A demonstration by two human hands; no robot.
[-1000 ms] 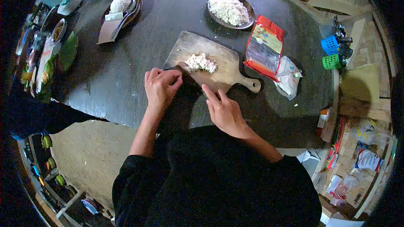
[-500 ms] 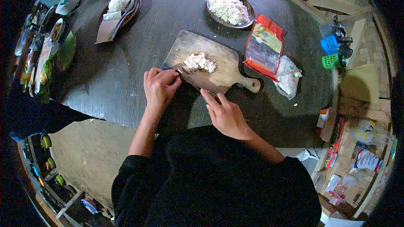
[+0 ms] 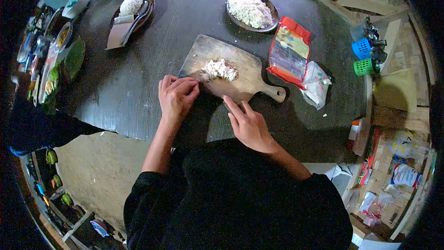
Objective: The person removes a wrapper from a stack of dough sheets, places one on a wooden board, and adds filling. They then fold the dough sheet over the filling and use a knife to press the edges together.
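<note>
A wooden cutting board [image 3: 249,65] with a handle lies on the dark table, and a small heap of chopped white pieces [image 3: 219,70] rests in its middle. At the board's near left corner is my left hand [image 3: 177,95], its thumb and fingertips pinched together; what they hold is too small to make out. My right hand [image 3: 252,127] is by the near edge of the board with its index finger stretched forward and the other fingers curled. Whatever lies under its fingers is hidden.
Beyond the board stands a plate of shredded white food [image 3: 250,11]. A red packet [image 3: 290,51] and a crumpled white bag [image 3: 317,85] lie to the right. Plates with rice [image 3: 131,4] stand at the far left. Another person's dark sleeve [image 3: 41,127] shows at left.
My right index fingertip has shifted slightly along the board's near edge. My left hand stays almost in place, fingers still pinched. At the far left, the other person's arm has moved.
</note>
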